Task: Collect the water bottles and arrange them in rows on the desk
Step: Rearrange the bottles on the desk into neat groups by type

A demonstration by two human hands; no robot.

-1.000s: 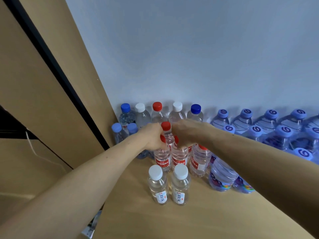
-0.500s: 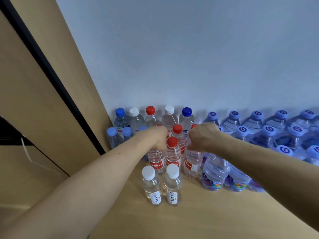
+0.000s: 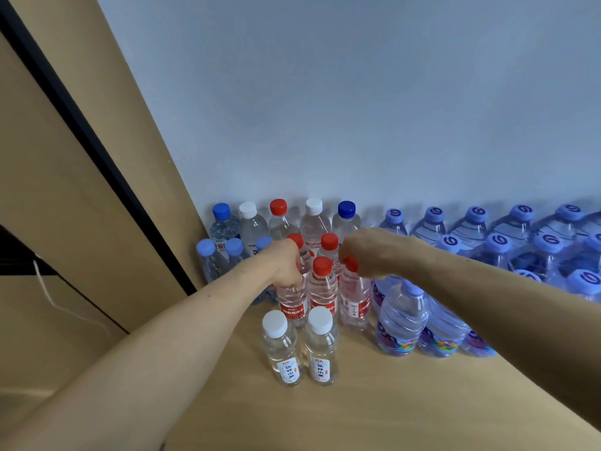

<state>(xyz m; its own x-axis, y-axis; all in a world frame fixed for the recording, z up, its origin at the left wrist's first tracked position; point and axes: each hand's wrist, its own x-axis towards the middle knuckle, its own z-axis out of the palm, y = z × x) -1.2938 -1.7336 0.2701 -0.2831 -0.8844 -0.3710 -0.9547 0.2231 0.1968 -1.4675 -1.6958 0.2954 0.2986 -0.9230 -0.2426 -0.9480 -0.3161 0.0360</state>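
The person is working on the short red-capped row at the centre of the frame, and seems to be lining up its two end bottles. The left grip (image 3: 286,268) is clasping the neck of the left bottle (image 3: 291,304), with the fingers curled tight round it and hiding its cap. The right grip (image 3: 359,255) is curling down over the red cap of the right bottle (image 3: 354,301) and pinching it from above. Between them the middle bottle (image 3: 322,288) is standing untouched, just beside both. All three are upright and appear to be resting on the surface (image 3: 374,411), though their bases are partly hidden.

The job looks well along, since nearly every bottle in view is already standing in a row. The next move is probably a small nudge into line and then a straight upward release, because the neighbours are packed so closely that a sideways pull could tip them.

Two white-capped bottles (image 3: 279,349) are standing side by side at lower centre, directly in front of the red row and just beneath the forearms. They are the likeliest things to be knocked as the arms draw back. A large purple-capped bottle (image 3: 403,317) is crowding the right bottle's flank, and more of its kind are filling the right of the frame. Behind, a back row (image 3: 314,219) with mixed blue, white and red caps is lining the wall (image 3: 325,92). Small pale-blue-capped bottles (image 3: 205,255) are tucked in at centre-left against a wooden panel (image 3: 81,190). A white cable (image 3: 48,294) is trailing at lower left.
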